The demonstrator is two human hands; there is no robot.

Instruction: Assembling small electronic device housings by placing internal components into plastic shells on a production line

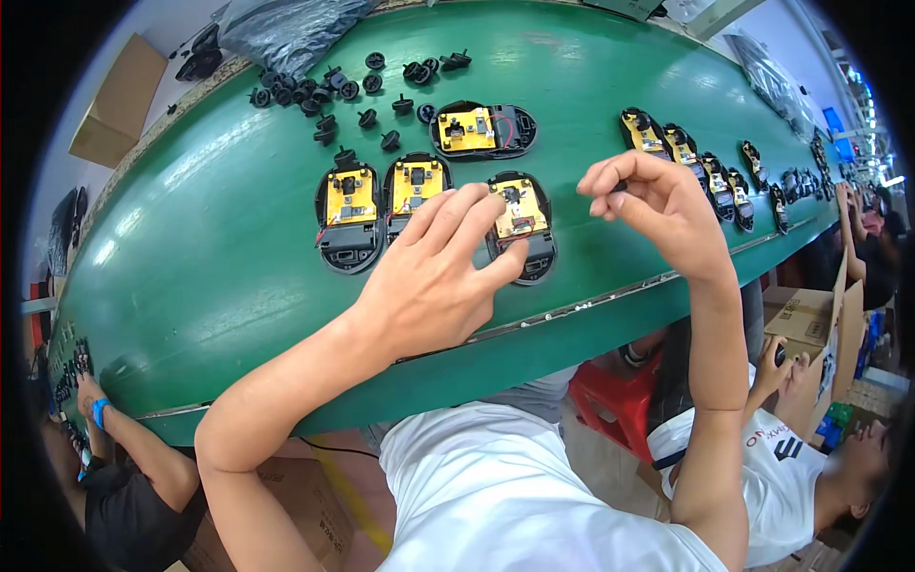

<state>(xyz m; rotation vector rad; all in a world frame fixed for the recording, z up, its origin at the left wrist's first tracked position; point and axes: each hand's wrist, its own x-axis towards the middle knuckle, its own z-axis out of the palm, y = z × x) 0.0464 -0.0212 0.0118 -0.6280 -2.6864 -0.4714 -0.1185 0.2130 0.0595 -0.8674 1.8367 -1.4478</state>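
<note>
A: What's the left hand [434, 276] doing?

B: It lies palm-down on the green belt [229, 248], fingers spread, fingertips [467, 202] pressing on the mouse base [520, 227] in front of it. It looks like a steadying hold, so the base can't slide. Nothing is gripped, only pinned.

A: And the right hand [653, 205]?

B: Raised just above the belt, fingers pinched narrow around a small dark part [620, 185]. Too tiny to tell what kind. It hangs just right of that same base, close but not touching.

A: So the base sits between the two hands?

B: Nearly; under the left fingertips, beside the right pinch. Its yellow board faces up, probably so it can be reached from above.

A: What's around it?

B: Two more open bases [381, 205] just left, side by side, and a fourth [481, 130] beyond. A scatter of black wheels [324, 95] lies farther back, near a grey bag [286, 29]. A row of bases [705, 172] runs off to the right.

A: Anyone else?

B: Other workers [124, 458] sit along the near edge below.
</note>
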